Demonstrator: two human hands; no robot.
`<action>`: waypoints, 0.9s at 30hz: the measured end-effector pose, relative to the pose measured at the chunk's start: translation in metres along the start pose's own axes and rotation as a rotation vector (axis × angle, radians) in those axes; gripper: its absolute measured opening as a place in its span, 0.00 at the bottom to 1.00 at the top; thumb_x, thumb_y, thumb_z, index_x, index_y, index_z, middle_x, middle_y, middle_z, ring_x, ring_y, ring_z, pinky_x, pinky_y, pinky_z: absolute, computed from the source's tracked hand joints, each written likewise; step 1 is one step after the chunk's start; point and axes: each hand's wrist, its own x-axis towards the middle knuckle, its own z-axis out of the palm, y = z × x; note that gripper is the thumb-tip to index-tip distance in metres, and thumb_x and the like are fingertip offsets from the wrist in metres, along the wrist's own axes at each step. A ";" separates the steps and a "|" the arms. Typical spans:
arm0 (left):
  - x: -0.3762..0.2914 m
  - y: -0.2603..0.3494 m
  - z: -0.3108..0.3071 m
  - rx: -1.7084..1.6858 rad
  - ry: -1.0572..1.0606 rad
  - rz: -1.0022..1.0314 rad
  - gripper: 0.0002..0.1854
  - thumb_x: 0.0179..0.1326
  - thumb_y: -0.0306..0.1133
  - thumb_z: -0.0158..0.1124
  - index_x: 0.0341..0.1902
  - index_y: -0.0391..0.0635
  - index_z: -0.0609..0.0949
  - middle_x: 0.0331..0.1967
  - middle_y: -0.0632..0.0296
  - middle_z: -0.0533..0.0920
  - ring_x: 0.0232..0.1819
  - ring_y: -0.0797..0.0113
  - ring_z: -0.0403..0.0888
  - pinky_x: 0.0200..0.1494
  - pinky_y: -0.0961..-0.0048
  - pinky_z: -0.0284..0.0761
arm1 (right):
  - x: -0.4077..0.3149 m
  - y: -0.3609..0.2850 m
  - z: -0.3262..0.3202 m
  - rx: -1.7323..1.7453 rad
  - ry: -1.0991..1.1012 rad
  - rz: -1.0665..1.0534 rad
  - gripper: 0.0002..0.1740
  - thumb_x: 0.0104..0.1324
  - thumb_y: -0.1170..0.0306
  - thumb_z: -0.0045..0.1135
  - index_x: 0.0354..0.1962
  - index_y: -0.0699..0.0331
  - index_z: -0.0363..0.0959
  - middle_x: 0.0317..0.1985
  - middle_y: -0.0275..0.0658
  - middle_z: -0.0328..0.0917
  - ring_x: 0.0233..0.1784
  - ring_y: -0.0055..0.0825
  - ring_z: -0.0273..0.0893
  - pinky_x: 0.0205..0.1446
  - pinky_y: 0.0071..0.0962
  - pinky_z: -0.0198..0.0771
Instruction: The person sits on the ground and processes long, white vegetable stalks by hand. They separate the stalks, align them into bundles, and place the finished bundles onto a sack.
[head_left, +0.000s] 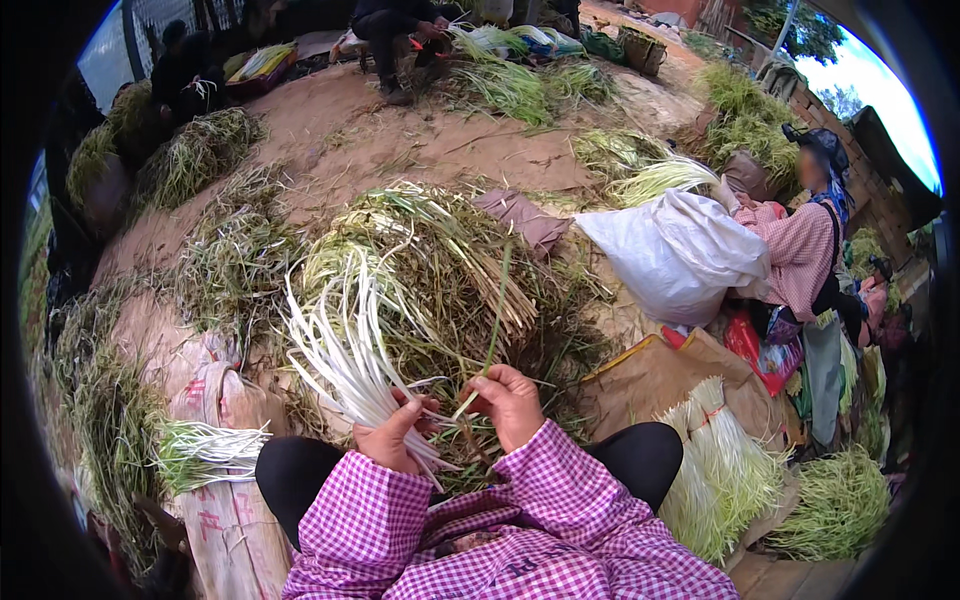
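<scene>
My left hand (391, 436) is closed around a loose bunch of long white stalks (346, 352), which look like blanched chives. The bunch fans out up and to the left, and its short ends poke out below the hand. My right hand (511, 405) pinches one thin green leaf (497, 322) between thumb and fingers, close beside the bunch. The leaf's lower end reaches towards my left hand; whether it is still joined to a stalk I cannot tell. Just beyond both hands lies a heap of uncleaned stalks and withered leaves (420, 255).
On a wrapped bundle (232, 525) at my left rests a small sheaf of white-and-green stalks (214, 454). Tied pale sheaves (712, 465) lie at my right knee. Beyond them, a person (795, 240) sits behind a white sack (667, 255). Other people sit farther back.
</scene>
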 end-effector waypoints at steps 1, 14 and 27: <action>0.003 0.003 -0.005 -0.068 0.006 -0.014 0.17 0.47 0.19 0.60 0.41 0.40 0.69 0.29 0.53 0.77 0.33 0.55 0.79 0.27 0.67 0.77 | 0.002 -0.006 -0.014 0.019 0.084 -0.009 0.02 0.60 0.77 0.50 0.29 0.63 0.70 0.26 0.36 0.77 0.27 0.24 0.76 0.30 0.27 0.74; 0.029 0.012 -0.042 -0.315 0.135 -0.077 0.12 0.53 0.19 0.55 0.41 0.42 0.71 0.31 0.52 0.76 0.35 0.57 0.78 0.29 0.68 0.82 | 0.015 -0.106 -0.103 -2.136 0.389 -0.273 0.14 0.54 0.64 0.57 0.33 0.67 0.73 0.37 0.47 0.73 0.43 0.43 0.71 0.44 0.38 0.67; 0.011 -0.004 -0.032 -0.231 -0.109 -0.242 0.11 0.57 0.27 0.56 0.42 0.38 0.68 0.27 0.54 0.76 0.31 0.58 0.78 0.24 0.72 0.78 | -0.029 0.005 0.016 -0.641 -0.466 0.202 0.10 0.64 0.68 0.47 0.29 0.65 0.71 0.13 0.27 0.62 0.15 0.13 0.59 0.19 0.16 0.56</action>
